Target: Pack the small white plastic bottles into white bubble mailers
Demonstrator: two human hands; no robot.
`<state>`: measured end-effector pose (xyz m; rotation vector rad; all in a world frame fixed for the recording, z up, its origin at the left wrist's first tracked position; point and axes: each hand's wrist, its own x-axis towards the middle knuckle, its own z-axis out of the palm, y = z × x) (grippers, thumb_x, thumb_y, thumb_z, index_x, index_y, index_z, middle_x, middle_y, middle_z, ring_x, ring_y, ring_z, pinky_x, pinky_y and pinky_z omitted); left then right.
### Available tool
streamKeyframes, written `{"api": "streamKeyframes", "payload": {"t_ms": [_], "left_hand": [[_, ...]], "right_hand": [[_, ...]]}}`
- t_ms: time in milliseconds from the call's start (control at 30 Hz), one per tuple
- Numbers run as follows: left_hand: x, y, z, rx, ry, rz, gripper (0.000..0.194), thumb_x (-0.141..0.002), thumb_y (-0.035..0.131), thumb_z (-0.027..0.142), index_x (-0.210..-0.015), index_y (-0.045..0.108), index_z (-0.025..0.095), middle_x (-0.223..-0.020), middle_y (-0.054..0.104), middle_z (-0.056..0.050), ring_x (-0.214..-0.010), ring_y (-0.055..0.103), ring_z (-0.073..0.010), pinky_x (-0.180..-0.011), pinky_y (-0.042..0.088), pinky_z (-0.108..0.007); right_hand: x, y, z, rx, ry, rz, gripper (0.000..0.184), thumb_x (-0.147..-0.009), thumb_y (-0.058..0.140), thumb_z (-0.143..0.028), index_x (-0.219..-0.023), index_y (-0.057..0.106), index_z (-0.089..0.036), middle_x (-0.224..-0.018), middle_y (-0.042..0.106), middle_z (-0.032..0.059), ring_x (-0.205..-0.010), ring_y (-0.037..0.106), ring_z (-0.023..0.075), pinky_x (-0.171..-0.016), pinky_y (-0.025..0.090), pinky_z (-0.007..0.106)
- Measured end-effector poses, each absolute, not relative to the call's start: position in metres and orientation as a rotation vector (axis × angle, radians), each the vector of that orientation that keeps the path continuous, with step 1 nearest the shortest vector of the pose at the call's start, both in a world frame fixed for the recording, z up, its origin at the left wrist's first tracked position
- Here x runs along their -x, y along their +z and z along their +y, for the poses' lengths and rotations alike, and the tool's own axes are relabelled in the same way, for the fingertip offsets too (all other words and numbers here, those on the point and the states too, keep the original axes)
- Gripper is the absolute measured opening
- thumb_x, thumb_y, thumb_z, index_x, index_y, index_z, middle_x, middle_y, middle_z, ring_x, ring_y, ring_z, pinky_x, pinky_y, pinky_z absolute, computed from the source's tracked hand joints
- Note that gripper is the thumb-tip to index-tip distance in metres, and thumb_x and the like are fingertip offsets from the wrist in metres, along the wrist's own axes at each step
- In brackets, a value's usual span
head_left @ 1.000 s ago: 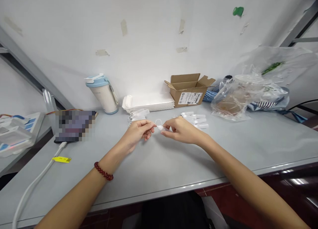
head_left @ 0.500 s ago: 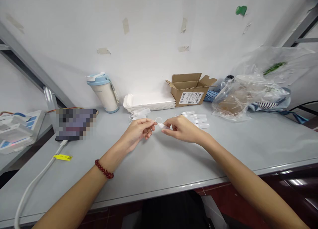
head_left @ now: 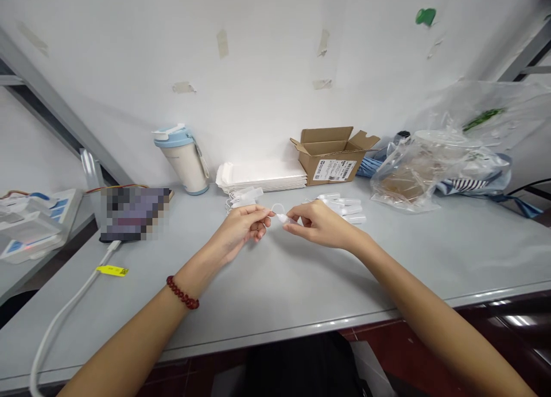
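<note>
Above the middle of the table, my left hand (head_left: 247, 222) pinches the end of a thin white cord (head_left: 278, 205) between thumb and forefinger. A fine dark sliver shows at these fingertips, too small to name. The cord arches in a small loop to the white tip of a small clear plastic tube (head_left: 284, 218). My right hand (head_left: 321, 222) is closed on that tube with thumb and fingers, hiding most of its body. Similar clear tubes (head_left: 344, 205) with white caps lie just behind my right hand. More white-corded tubes (head_left: 247, 196) lie behind my left hand.
Against the wall stand a cream and blue tumbler (head_left: 183, 162), a stack of white cartons (head_left: 262, 176) and an open cardboard box (head_left: 331, 162). Plastic bags (head_left: 404, 179) lie at the right. On the left are a phone (head_left: 133, 213) with a white cable (head_left: 64, 311) and a power strip (head_left: 64, 213).
The view has shifted slightly, so the background sits a little further right. Both hands keep nearly the same hold on the cord and tube.
</note>
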<state>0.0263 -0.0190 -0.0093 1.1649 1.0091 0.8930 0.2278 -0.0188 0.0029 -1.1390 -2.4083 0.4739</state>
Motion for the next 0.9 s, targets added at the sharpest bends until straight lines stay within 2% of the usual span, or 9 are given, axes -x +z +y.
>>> {"api": "streamKeyframes", "payload": {"t_ms": [333,500,667,900], "left_hand": [[-0.0261,-0.0106,-0.0189,-1.213,0.892,1.023,0.023,-0.076,0.064,0.034,-0.081,0.065,0.012,-0.070,0.055,-0.001,-0.052,0.046,-0.0062,-0.048,0.037,-0.021],[-0.0277,-0.0127,-0.0187,-1.321,0.916,1.071,0.023,-0.076,0.062,0.036,-0.076,0.065,0.014,-0.072,0.057,-0.001,-0.050,0.045,-0.0063,-0.047,0.037,-0.022],[-0.0298,-0.0128,-0.0201,-1.529,0.955,1.121,0.023,-0.079,0.058,0.038,-0.072,0.062,0.015,-0.065,0.057,0.000,-0.048,0.045,-0.0076,-0.048,0.037,-0.023],[-0.0279,-0.0125,-0.0212,-1.753,0.948,1.088,0.024,-0.084,0.051,0.039,-0.083,0.062,0.018,-0.065,0.057,0.000,-0.056,0.052,-0.0107,-0.053,0.042,-0.023]], "right_hand": [[-0.2268,0.0039,-0.0197,1.136,0.453,-2.419,0.025,-0.085,0.052,-0.033,-0.070,0.061,-0.014,-0.051,0.042,-0.0054,-0.048,0.031,0.0072,-0.054,0.025,0.024],[-0.2267,0.0039,-0.0193,1.132,0.452,-2.420,0.024,-0.085,0.053,-0.032,-0.072,0.063,-0.014,-0.053,0.047,-0.0038,-0.050,0.033,0.0074,-0.055,0.025,0.024],[-0.2262,0.0018,-0.0189,1.119,0.425,-2.394,0.026,-0.084,0.053,-0.032,-0.066,0.059,-0.014,-0.052,0.043,-0.0045,-0.049,0.030,0.0070,-0.055,0.024,0.024],[-0.2235,0.0031,-0.0217,1.111,0.442,-2.344,0.028,-0.085,0.052,-0.031,-0.061,0.053,-0.015,-0.053,0.044,-0.0036,-0.050,0.032,0.0071,-0.055,0.024,0.024]]}}
